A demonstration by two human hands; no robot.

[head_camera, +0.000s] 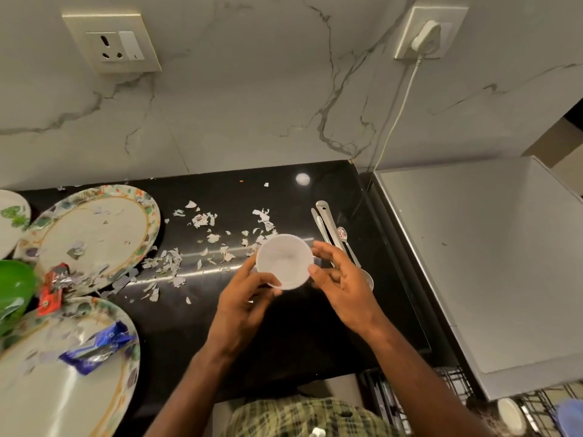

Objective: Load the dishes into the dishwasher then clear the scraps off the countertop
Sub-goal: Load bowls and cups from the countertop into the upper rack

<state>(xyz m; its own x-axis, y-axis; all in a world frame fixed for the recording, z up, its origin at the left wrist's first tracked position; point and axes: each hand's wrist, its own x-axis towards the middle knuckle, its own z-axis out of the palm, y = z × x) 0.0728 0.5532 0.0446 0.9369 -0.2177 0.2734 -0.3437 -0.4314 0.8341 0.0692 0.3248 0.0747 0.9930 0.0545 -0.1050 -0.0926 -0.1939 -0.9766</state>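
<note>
A small white bowl (pixel 285 261) is held above the black countertop (pixel 220 326). My left hand (pixel 244 298) grips its near-left rim, thumb over the edge. My right hand (pixel 339 279) touches its right side with fingers spread. Behind my right hand, several pieces of steel cutlery (pixel 329 228) lie on the counter. Torn paper scraps (pixel 202 220) are strewn across the counter's middle. At the left lie two large patterned plates, one further back (pixel 94 238) and one nearer (pixel 63 383), both carrying scraps and wrappers. The dishwasher rack (pixel 523 405) shows at the bottom right with a white dish in it.
A green bowl (pixel 14 288) and part of another plate (pixel 11 225) sit at the far left. The dishwasher's grey top (pixel 479 257) adjoins the counter on the right. The marble wall behind holds a socket (pixel 113 42) and a plugged-in white cable (pixel 396 115).
</note>
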